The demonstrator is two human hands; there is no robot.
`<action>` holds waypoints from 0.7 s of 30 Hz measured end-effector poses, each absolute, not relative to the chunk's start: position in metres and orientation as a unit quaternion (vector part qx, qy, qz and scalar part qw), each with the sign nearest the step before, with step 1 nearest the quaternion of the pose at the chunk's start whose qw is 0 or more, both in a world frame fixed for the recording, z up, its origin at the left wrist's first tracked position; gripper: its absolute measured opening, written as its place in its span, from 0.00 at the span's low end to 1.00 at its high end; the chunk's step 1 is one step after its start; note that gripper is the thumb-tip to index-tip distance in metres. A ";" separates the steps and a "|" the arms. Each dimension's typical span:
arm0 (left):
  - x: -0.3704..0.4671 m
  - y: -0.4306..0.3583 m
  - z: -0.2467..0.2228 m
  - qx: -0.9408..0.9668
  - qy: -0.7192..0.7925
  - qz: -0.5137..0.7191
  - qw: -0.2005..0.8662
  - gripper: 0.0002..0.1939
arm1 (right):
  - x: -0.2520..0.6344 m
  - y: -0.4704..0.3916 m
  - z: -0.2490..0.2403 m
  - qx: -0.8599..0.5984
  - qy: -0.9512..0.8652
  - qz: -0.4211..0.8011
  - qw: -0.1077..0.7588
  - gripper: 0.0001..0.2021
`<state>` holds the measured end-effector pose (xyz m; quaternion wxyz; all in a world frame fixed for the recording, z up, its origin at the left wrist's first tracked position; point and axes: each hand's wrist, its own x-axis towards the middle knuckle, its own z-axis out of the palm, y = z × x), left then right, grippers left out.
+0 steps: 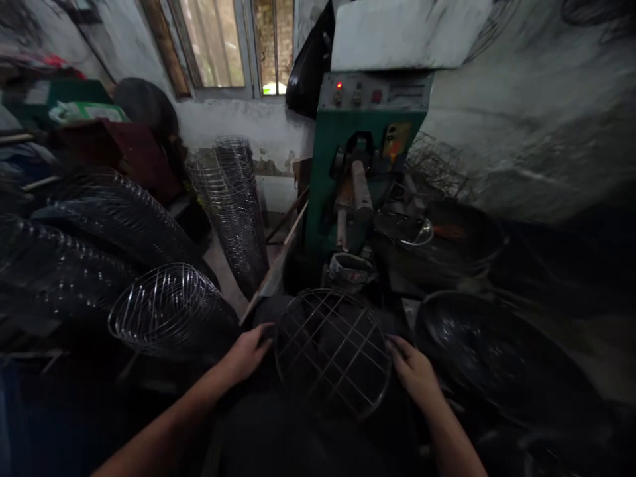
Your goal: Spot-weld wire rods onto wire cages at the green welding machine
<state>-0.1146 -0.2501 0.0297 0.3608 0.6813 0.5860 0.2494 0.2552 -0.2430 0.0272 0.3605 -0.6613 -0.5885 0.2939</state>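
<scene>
The left hand (248, 352) and right hand (414, 371) each grip an opposite edge of one round grey metal-wire grid (332, 354) at near centre; even, light pressure on both sides should keep it steady and unbent. One green metal machine (322, 185) stands at far centre, and one shiny wire bundle (169, 308) lies near left, its rings too dense to count.

No writing I can read from where I stand.
The panel (368, 91) of the green machine (322, 159) carries a dark plate (407, 91) (too blurred to make out), the pot (350, 271) below shows illegible reddish marks, and the green-and-white packet (92, 112) is just as unreadable.
</scene>
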 end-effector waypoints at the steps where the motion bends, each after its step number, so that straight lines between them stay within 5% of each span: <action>1: -0.111 -0.251 0.022 0.670 0.579 0.256 0.387 0.21 | 0.259 -0.244 0.026 -0.662 -0.595 0.293 0.350 0.22; 12: -0.089 -0.244 0.004 0.598 0.569 0.344 0.449 0.30 | 0.260 -0.220 0.025 -0.627 -0.570 0.349 0.400 0.23; 21: -0.089 -0.239 0.000 0.584 0.600 0.349 0.420 0.34 | 0.265 -0.208 0.029 -0.581 -0.573 0.453 0.359 0.27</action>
